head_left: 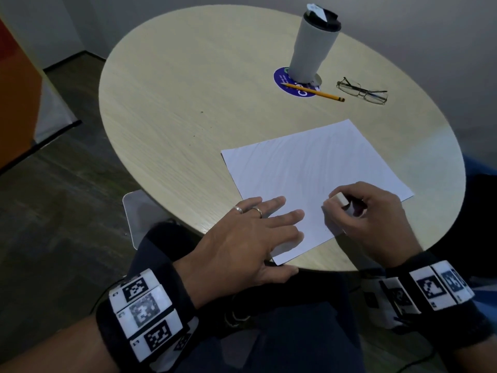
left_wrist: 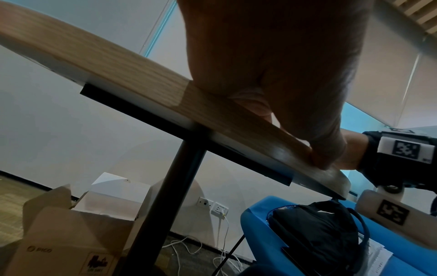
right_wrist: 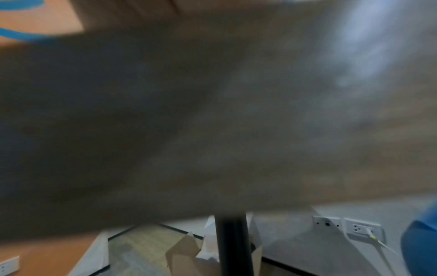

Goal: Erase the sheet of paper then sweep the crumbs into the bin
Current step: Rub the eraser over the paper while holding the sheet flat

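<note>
A white sheet of paper [head_left: 309, 176] lies on the near right part of the round wooden table [head_left: 188, 103]. My left hand [head_left: 250, 235] lies flat on the sheet's near left corner, fingers straight, pressing it down. My right hand [head_left: 368, 214] pinches a small white eraser [head_left: 341, 199] with its fingers curled, over the sheet's near right part. The left wrist view shows the left hand [left_wrist: 283, 74] from below at the table edge [left_wrist: 141, 78]. The right wrist view is blurred and shows no fingers. No crumbs or bin can be made out.
A grey tumbler [head_left: 313, 44] stands on a blue round coaster [head_left: 282, 82] at the far side. A yellow pencil [head_left: 313, 92] and glasses [head_left: 363, 90] lie beside it. Under the table are a dark pole [left_wrist: 175, 196], cardboard boxes [left_wrist: 71, 233] and a black bag [left_wrist: 319, 233] on a blue seat.
</note>
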Available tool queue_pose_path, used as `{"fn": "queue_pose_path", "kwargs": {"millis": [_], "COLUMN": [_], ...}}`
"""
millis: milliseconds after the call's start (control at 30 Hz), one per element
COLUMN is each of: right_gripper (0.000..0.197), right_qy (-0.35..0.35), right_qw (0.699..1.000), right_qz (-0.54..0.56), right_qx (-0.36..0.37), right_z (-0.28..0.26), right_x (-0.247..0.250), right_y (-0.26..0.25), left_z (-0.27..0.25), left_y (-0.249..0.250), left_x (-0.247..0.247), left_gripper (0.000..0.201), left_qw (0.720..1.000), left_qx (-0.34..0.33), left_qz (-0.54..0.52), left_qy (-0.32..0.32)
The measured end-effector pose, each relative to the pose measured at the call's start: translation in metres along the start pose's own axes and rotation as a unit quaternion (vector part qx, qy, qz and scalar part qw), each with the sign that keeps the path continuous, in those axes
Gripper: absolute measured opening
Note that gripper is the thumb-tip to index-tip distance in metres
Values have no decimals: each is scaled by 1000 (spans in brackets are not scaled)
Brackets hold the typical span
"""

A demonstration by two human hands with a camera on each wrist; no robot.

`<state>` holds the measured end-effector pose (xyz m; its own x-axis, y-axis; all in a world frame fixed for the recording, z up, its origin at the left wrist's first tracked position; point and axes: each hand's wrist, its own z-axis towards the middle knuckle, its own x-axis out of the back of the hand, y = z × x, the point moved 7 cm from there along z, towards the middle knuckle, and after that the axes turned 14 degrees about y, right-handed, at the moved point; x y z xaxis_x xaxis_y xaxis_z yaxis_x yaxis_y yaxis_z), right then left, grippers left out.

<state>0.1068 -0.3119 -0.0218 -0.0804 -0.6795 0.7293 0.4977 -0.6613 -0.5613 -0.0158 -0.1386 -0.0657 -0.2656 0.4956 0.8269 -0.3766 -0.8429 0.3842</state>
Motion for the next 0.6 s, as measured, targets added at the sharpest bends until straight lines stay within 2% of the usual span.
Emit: {"fn": "queue_pose_path", "kwargs": {"millis": [133,200,367,500,600], "right_gripper": [14,12,9,15,10], "right_qy": [30,46,-4,49,67], "right_qw": [998,997,1000,996,993], "right_qz": [-22,-42,-15,-60,18], "right_qx": [-44,-37,-18,-38,-98], "right_z": [13,13,1,14,14], "right_x": [7,10,-4,11,18], "right_y": [22,22,3,24,49], "left_z": [1,1,1,1,1], "left_y": [0,0,0,0,0], "left_x": [-1,-1,1,0,1], "left_gripper": [46,46,45,45,47], "left_qw": [1000,1000,1000,1000,1000], "left_qx": [2,5,-2,-5,-3], "left_qz": [-11,-12,-2,-7,-8], "left_qy": [-9,-9,-4,-8,-7]}}
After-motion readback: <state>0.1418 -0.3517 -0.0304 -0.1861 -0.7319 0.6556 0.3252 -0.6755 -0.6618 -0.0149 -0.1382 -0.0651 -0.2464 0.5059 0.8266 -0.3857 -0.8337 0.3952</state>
